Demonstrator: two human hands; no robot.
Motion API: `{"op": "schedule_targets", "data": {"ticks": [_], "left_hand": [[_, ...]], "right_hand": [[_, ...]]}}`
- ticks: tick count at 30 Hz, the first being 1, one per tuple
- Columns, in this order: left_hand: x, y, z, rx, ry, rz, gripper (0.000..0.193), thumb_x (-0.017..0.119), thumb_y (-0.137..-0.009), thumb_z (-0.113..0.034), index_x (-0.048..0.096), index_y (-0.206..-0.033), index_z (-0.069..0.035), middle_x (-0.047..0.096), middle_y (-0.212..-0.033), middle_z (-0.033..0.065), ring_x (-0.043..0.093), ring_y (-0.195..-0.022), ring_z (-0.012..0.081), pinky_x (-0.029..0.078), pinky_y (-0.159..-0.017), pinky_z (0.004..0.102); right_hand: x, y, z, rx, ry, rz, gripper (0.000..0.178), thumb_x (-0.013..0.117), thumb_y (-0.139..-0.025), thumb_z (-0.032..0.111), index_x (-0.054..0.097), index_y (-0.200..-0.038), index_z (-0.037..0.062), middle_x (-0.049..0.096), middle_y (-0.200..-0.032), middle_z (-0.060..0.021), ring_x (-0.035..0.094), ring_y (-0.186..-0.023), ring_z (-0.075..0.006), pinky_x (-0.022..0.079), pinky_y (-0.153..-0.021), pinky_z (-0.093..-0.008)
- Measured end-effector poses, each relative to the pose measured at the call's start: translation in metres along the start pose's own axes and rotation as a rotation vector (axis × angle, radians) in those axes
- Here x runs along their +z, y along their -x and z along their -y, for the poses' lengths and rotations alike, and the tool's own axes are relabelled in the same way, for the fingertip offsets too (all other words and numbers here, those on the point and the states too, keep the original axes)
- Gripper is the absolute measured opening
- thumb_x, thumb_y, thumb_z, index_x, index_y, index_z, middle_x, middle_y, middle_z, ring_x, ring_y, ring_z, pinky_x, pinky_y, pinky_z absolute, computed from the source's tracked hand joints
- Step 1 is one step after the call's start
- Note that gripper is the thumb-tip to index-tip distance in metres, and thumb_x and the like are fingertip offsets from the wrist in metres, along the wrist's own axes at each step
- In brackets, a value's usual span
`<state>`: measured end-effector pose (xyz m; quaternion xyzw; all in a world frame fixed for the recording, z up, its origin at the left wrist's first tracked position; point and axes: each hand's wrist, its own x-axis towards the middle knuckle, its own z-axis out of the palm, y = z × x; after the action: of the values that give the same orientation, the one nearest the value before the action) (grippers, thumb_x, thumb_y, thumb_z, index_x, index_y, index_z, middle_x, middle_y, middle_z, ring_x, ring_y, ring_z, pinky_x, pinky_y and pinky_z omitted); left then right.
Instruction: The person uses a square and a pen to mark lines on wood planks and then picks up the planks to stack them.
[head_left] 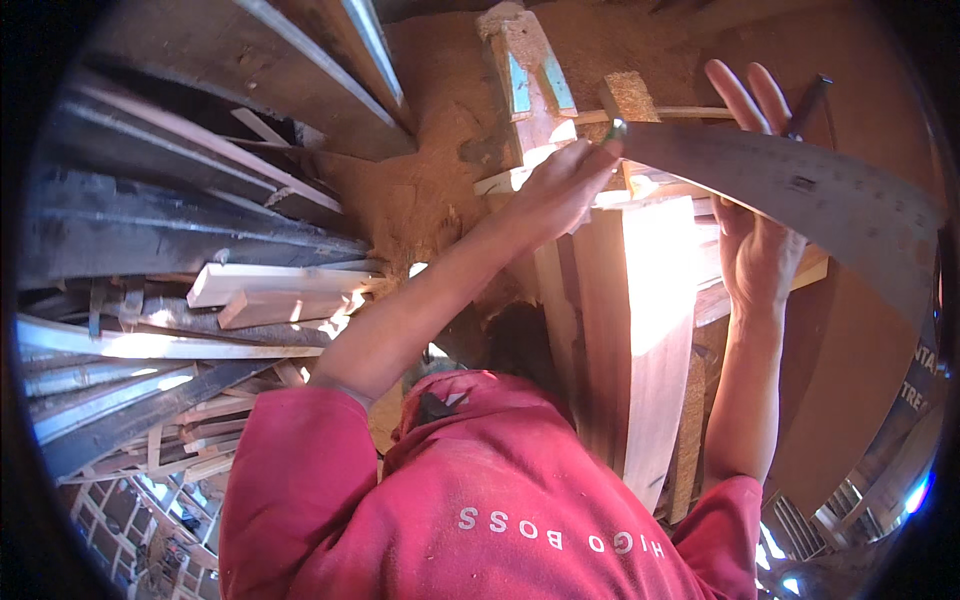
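Observation:
My left hand (568, 195) is closed at the narrow end of a long, flat, grey-brown blade-like strip (780, 178). A small greenish bit (617, 130) shows at its fingertips. The strip widens and bends away toward the right rim, with faint dots along its upper edge. My right hand (755, 245) is behind the strip, its palm showing below. Two of its fingers stand straight up above the strip; its other fingers are hidden. Just beside them is a dark rod-like piece (810, 105); I cannot tell if the hand touches it. Planks (655, 400) lie below the hands, one brightly sunlit.
On the left, stacked dark boards (190, 235) and pale offcuts (280, 300) crowd close to my left arm. A narrow wooden beam with pale blue patches (535, 80) stands beyond my left hand. Brown sawdust (440, 60) covers the ground. A large brown panel (860, 340) is at the right.

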<state>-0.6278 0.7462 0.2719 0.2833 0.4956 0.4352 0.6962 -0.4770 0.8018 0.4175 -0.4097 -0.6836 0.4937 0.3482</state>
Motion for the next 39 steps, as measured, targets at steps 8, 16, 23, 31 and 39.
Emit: {"op": "schedule_targets", "data": {"ticks": [8, 16, 23, 31, 39], "left_hand": [[0.012, -0.098, -0.070, 0.051, -0.197, 0.275, 0.073, 0.050, -0.097, -0.064, 0.061, -0.112, 0.006, 0.059, -0.082, 0.0075, 0.058, -0.075, 0.0152, 0.049, -0.069, 0.0305], [-0.088, -0.127, 0.097, -0.090, 0.151, -0.640, 0.059, 0.049, -0.100, -0.057, 0.063, -0.127, -0.007, 0.065, -0.107, 0.0035, 0.060, -0.089, 0.0114, 0.050, -0.074, 0.0276], [-0.078, -0.052, 0.287, -0.130, 0.040, -0.540, 0.038, 0.062, -0.097, -0.035, 0.066, -0.124, -0.009, 0.070, -0.107, 0.0041, 0.066, -0.094, 0.0179, 0.052, -0.078, 0.0320], [-0.044, -0.049, 0.321, 0.259, -0.744, -0.247, 0.040, 0.053, -0.096, -0.007, 0.052, -0.135, -0.003, 0.049, -0.140, 0.0188, 0.046, -0.131, 0.0410, 0.041, -0.107, 0.0438], [-0.042, -0.059, 0.289, 0.310, -0.468, -0.305, 0.038, 0.055, -0.091, -0.005, 0.055, -0.129, -0.001, 0.053, -0.124, 0.0194, 0.053, -0.111, 0.0375, 0.046, -0.098, 0.0423]], "right_hand": [[-0.057, -0.103, -0.054, -0.132, -0.093, -0.079, 0.039, 0.060, -0.101, 0.033, 0.065, -0.123, 0.0016, 0.071, -0.112, -0.0062, 0.055, -0.084, -0.0025, 0.042, -0.065, -0.0211], [-0.038, -0.156, -0.264, 0.313, 0.164, -0.013, 0.022, 0.066, -0.099, 0.032, 0.070, -0.101, 0.0104, 0.057, -0.076, 0.0043, 0.048, -0.068, -0.0062, 0.037, -0.059, -0.0257], [0.036, -0.138, -0.384, 0.524, 0.183, 0.129, 0.031, 0.064, -0.099, 0.030, 0.072, -0.113, 0.0032, 0.073, -0.088, -0.0112, 0.064, -0.082, -0.0160, 0.050, -0.074, -0.0351], [0.028, -0.116, -0.415, 0.606, 0.319, 0.290, 0.048, 0.068, -0.095, 0.045, 0.071, -0.103, -0.0014, 0.067, -0.077, -0.0047, 0.059, -0.072, -0.0122, 0.046, -0.063, -0.0294], [-0.014, -0.015, -0.382, 0.597, 0.304, 0.279, 0.031, 0.058, -0.102, 0.030, 0.070, -0.118, 0.0061, 0.074, -0.106, -0.0111, 0.066, -0.090, -0.0152, 0.053, -0.079, -0.0302]]}}
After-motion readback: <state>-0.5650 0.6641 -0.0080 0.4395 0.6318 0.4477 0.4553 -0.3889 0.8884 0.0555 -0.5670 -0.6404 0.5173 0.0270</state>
